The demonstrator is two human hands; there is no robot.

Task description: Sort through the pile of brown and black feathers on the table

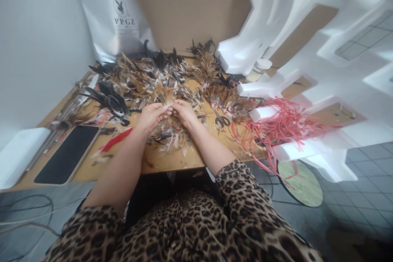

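Observation:
My left hand (153, 115) and my right hand (184, 113) meet over the table, thumbs and fingertips pinched together. Between them is a small bunch of brown feathers (165, 95), its tips fanned upward and its lower ends hidden by my fingers. A large heap of brown, white and black feathers (132, 75) lies just beyond. Loose feathers (170, 139) are scattered below my wrists. To the right of my right hand rest black-handled scissors (222, 120). A strip of red ribbon (116, 140) lies beside my left forearm.
A phone (68, 154) and a white box (23, 155) sit at the table's left. Black feathers (107, 100) lie nearby. On the right, tangled red strips (288, 123) hang over white foam pieces (346, 82), near a lidded jar (259, 69). A silver bag (123, 28) stands behind.

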